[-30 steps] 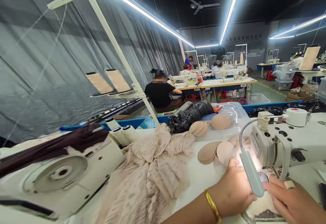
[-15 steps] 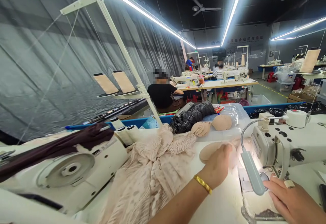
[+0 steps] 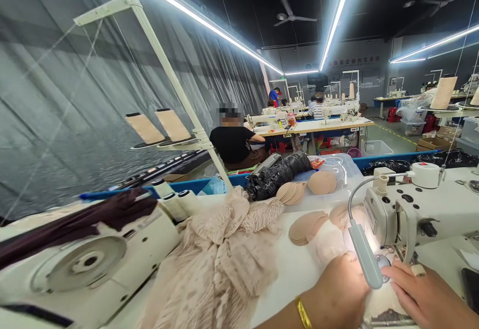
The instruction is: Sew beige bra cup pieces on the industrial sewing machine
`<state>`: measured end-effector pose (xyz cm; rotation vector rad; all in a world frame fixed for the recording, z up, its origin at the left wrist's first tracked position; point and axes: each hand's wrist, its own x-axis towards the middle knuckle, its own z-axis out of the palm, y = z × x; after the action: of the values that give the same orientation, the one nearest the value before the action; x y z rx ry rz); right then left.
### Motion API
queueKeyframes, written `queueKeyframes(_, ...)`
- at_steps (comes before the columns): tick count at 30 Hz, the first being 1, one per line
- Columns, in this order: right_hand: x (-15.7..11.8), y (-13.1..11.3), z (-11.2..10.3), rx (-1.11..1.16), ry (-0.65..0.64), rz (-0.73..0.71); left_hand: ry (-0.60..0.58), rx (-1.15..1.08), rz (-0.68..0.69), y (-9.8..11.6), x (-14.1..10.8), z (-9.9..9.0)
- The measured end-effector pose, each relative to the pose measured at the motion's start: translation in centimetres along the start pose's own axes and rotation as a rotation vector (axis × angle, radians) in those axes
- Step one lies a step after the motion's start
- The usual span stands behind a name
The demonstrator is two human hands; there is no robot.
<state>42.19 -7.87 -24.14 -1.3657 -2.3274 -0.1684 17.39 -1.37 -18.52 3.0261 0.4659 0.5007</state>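
Where fingers (image 3: 350, 261) press, beige fabric (image 3: 331, 244) beneath.

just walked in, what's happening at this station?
A person sits at a white sewing machine. The left hand, with a gold bangle on its wrist, presses a pale beige fabric piece flat beside the lit needle area. The right hand rests on the bed just below the presser foot. A stack of round beige pads and a heap of lace fabric lie to the left. Other people work at machines further back.
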Motion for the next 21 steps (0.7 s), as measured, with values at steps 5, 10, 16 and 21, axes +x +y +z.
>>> queueKeyframes(5, 0.1, 0.1, 0.0, -0.044, -0.055, -0.034, -0.006, 0.097, 0.021, 0.4, 0.1, 0.4)
queueKeyframes(10, -0.2, 0.4, 0.2, -0.026, -0.075, -0.008, 0.003, 0.075, -0.007, 0.6, 0.6, 0.6)
queueKeyframes(16, 0.0, 0.3, 0.3, 0.077, -0.018, 0.033, -0.064, 0.041, -0.116, 0.5, 0.1, -0.2)
queueKeyframes(21, -0.3, 1.3, 1.5, 0.063, 0.028, 0.002, -0.115, 0.078, -0.239, 0.2, 0.4, 2.0)
